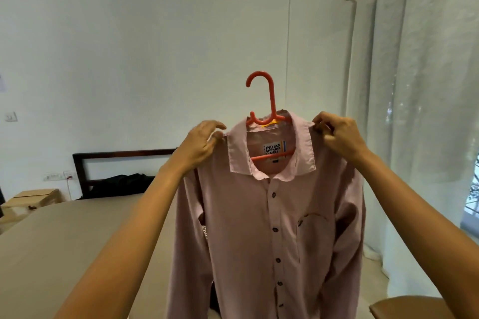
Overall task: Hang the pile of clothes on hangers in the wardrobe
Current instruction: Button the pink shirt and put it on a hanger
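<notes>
— What's at the far left?

— A cardboard box [33,201] on the floor against the wall, and just beside it a bed [77,241] under a tan cover, running back to a dark wooden headboard [121,155]. A dark heap [119,185] lies at the foot of that headboard; it looks like clothing, though it is too dim to be sure.

— And the hands?

— Both arms are raised in front of the person. The left hand [201,145] has its fingers curled over the near shoulder of a pink shirt [259,228], thumb and fingers pinching the cloth right beside the collar.

— Where is the shirt, then?

— In mid-air, above the edge of the bed, buttoned down the front and facing the camera, sleeves dangling. It sits on a red hanger [261,96]: the hook stands upright above the collar, free of any rail, and the crossbar shows inside the open neck, in front of the label.

— The other hand?

— The right hand [339,134] pinches the opposite shoulder of the shirt at the collar's outer corner, fingertips closed on the fabric.

— Beyond it?

— A pale curtain [427,85] hangs down the right side.
</notes>
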Action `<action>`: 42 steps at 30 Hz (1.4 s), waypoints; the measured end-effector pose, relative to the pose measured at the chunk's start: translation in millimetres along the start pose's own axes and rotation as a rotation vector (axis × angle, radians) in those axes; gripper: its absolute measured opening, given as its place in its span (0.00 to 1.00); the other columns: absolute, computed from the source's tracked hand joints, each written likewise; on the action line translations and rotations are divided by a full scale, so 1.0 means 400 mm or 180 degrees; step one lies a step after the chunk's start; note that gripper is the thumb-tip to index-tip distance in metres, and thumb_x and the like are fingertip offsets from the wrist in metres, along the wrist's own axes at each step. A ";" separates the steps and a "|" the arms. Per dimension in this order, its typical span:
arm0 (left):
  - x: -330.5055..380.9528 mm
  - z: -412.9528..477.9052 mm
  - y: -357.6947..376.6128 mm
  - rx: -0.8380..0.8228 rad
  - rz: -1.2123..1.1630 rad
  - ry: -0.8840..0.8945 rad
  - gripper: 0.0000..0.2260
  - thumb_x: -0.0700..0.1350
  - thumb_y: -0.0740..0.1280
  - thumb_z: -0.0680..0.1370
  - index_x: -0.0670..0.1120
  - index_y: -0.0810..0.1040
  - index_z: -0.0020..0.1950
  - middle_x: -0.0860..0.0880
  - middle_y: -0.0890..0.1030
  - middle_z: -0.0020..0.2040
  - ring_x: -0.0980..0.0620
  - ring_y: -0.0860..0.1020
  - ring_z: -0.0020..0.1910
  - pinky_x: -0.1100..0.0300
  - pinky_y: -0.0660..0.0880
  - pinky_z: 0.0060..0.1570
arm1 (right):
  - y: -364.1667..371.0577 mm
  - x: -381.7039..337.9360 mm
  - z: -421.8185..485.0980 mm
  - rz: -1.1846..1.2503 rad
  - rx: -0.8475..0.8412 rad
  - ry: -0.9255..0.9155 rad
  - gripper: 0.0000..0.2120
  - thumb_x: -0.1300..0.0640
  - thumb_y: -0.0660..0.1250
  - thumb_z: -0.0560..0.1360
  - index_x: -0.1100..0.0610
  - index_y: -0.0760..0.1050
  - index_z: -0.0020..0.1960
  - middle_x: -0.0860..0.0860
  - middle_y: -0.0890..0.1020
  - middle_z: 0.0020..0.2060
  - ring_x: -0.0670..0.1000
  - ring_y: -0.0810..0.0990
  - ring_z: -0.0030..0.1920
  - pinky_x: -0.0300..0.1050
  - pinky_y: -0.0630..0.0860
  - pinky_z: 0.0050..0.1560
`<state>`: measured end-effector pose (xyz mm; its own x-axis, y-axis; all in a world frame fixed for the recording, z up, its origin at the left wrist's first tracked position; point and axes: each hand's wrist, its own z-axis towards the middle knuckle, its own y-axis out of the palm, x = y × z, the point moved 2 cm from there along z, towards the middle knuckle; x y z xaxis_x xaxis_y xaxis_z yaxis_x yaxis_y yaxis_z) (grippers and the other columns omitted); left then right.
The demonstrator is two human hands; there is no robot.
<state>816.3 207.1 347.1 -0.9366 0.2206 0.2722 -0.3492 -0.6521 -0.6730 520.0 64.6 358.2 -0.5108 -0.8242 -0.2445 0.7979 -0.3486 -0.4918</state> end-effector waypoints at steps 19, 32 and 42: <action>0.132 0.098 0.084 0.0628 -0.0379 0.0357 0.05 0.36 0.63 0.77 0.40 0.78 0.46 0.44 0.82 0.41 0.50 0.75 0.37 0.65 0.66 0.39 | -0.110 0.037 -0.029 -0.0393 -0.0543 -0.0387 0.07 0.65 0.65 0.71 0.59 0.75 0.48 0.55 0.82 0.38 0.57 0.77 0.34 0.44 0.71 0.35; 0.759 0.244 0.432 0.0229 -0.1779 0.1727 0.06 0.37 0.63 0.76 0.42 0.79 0.49 0.42 0.82 0.44 0.42 0.79 0.42 0.56 0.69 0.38 | -0.756 0.104 -0.420 -0.2063 0.0961 0.0477 0.12 0.62 0.65 0.72 0.48 0.73 0.52 0.55 0.81 0.43 0.58 0.81 0.40 0.53 0.78 0.39; 1.505 0.137 0.587 0.0028 -0.3261 0.2463 0.06 0.40 0.61 0.77 0.44 0.77 0.47 0.46 0.81 0.42 0.45 0.76 0.39 0.56 0.68 0.37 | -1.332 -0.055 -0.710 -0.3824 0.1298 0.1084 0.09 0.55 0.62 0.73 0.54 0.78 0.50 0.50 0.81 0.42 0.52 0.78 0.37 0.45 0.76 0.37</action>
<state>171.9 147.0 390.8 -0.0158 0.9817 0.1899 -0.9192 0.0605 -0.3891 15.2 395.0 388.3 -0.9725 0.2249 -0.0606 -0.2000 -0.9397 -0.2775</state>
